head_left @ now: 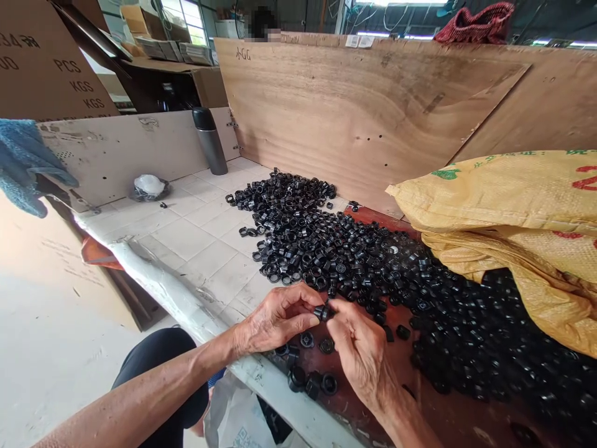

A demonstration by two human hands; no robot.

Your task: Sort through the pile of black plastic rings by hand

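Between my two hands, over the table's near edge, is a small black plastic part [321, 313]. My left hand [278, 316] pinches it between thumb and forefinger. From the other side, the fingertips of my right hand [358, 342] press against the same part. Just below, several loose black plastic parts [313, 384] lie on the reddish-brown board. Beyond my fingers spreads a heap of black plastic rings [298, 239]. To the right, a larger pile of black parts [466, 336] covers the board.
A yellow woven sack [494, 193] spills at the right. Wooden panels [354, 118] wall the back. A dark grey flask [209, 142] and a clear plastic bag with something white [149, 186] stand on the white tiles. A padded edge [186, 298] runs along the front.
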